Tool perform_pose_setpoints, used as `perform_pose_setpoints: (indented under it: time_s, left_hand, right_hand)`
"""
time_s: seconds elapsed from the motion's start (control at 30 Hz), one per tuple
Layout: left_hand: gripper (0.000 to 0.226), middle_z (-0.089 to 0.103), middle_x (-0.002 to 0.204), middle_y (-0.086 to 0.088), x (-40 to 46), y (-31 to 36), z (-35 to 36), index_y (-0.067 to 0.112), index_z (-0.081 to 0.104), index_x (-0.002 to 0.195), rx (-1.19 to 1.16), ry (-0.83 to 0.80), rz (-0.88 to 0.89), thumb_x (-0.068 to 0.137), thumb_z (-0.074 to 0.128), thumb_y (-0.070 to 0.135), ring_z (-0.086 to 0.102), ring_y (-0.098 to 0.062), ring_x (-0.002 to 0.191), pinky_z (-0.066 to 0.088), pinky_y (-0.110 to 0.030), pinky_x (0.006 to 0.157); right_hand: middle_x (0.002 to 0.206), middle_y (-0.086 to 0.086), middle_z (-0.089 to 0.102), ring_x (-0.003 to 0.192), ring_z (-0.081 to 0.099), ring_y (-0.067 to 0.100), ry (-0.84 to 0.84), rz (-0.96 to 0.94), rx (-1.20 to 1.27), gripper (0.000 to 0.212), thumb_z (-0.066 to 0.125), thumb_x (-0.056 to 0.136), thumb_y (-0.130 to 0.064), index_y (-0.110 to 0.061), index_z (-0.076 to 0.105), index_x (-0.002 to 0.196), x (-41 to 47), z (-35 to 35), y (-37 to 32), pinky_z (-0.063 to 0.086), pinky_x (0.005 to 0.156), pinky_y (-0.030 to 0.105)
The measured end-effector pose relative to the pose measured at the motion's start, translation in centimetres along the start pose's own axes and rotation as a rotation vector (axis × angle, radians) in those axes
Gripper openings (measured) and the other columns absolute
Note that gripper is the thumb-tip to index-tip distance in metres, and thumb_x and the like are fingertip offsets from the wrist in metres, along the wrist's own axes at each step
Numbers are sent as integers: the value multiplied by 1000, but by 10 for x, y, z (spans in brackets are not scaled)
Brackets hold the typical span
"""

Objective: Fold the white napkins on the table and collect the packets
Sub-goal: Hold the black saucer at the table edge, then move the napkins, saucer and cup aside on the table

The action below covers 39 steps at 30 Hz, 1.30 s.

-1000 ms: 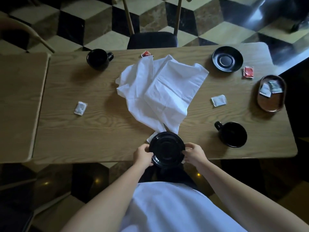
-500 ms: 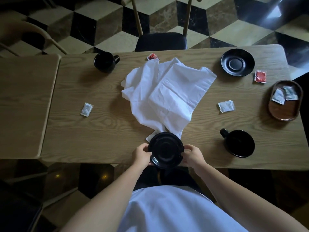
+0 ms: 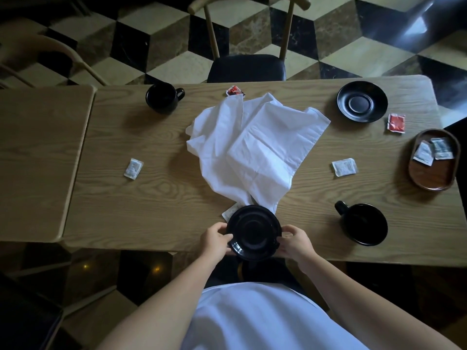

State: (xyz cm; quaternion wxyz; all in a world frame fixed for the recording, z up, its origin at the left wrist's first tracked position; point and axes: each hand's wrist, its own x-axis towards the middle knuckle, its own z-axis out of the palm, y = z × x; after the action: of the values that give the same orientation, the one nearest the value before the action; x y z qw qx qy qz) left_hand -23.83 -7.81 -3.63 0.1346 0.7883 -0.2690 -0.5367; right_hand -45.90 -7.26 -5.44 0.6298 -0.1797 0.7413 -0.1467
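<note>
Moved: almost nothing has changed since the earlier pictures; both hands still hold the same black saucer at the near edge of the table, and the napkins lie just as before.
Far-left packet: a small white packet (image 3: 133,168) lies alone on the wooden table (image 3: 156,198), well apart from the napkins.
Far mug: a black mug (image 3: 163,97) stands near the far edge.
Red packet: a red packet (image 3: 234,91) sits at the far edge, touching the top corner of the napkins.
Napkins: the white napkins (image 3: 252,145) lie crumpled and unfolded in the middle of the table.
Left hand: the left hand (image 3: 216,239) grips the left rim of the black saucer (image 3: 254,232), fingers closed on it.
Hidden packet: a white packet corner (image 3: 231,212) peeks out from under the saucer.
Right hand: the right hand (image 3: 296,242) pinches the right rim of the saucer.
White packet: another white packet (image 3: 344,167) lies right of the napkins.
Near mug: a second black mug (image 3: 364,223) stands near the front edge.
Far saucer: a second saucer (image 3: 362,101) sits at the far right.
Second red packet: it (image 3: 396,123) lies just beside that saucer.
Tray: a brown oval tray (image 3: 429,180) holds two packets (image 3: 432,150).
</note>
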Motion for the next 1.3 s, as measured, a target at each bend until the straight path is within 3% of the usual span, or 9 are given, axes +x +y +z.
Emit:
perform_pose_setpoints:
  time_s: [0.13,0.3,0.43,0.57,0.67,0.9,1.03,1.13,1.3]
  left_hand:
    - [23,67,98,-23,6,3,-3,17,64,106,-25,16,9,89,66,1,68,-26,77,63,-37,69]
    - [19,68,89,-12,9,7,1,18,63,105,70,59,59,91,64,5,66,-23,79,61,-41,71]
    - [7,64,78,-1,3,26,4,18,58,92,292,210,198,87,61,14,61,-22,74,50,-35,65]
    - [6,61,90,6,-2,63,8,23,56,90,455,176,383,87,55,18,58,-18,82,44,-30,66]
    - [8,56,78,6,2,104,22,20,58,97,433,20,458,91,52,19,56,-18,75,46,-31,63]
    - [13,65,91,-5,17,231,82,18,59,101,339,-209,527,88,54,20,70,-29,85,58,-41,77]
    - [13,64,88,-5,29,295,124,19,59,96,259,-236,524,87,52,19,70,-26,77,61,-38,69]
    - [14,66,91,-8,42,333,154,22,59,95,165,-259,465,85,51,14,66,-19,62,58,-30,59]
    - [32,71,97,-8,79,377,197,24,67,101,215,-220,439,85,47,5,68,-21,64,63,-35,68]
  right_hand:
    - [84,15,75,67,74,26,25,-21,-56,27,59,88,5,-14,70,103,1,2,-7,58,57,33]
    - [98,15,75,87,72,31,36,-53,-140,25,60,88,0,-14,71,105,6,3,-8,60,86,50]
    - [87,9,76,80,74,27,57,-81,-271,16,59,82,-10,-15,74,87,2,0,-18,62,78,46]
    - [76,18,75,70,73,28,132,-160,-344,23,51,75,-11,2,70,76,-2,-10,-40,62,72,48]
    - [75,9,75,71,73,21,149,-179,-201,20,53,80,-7,-11,72,82,-6,-22,-67,65,68,38]
    - [77,12,59,61,57,18,224,-218,318,16,51,90,4,-4,63,98,2,-94,-142,55,54,24]
    - [76,12,55,61,54,19,312,-232,358,16,50,91,5,-6,60,96,35,-151,-189,51,55,26]
    - [74,10,45,54,46,16,317,-221,382,15,47,91,8,-4,55,94,69,-195,-218,45,45,20]
    - [85,10,58,68,62,20,392,-142,410,14,54,92,-1,-9,57,102,129,-246,-244,58,59,32]
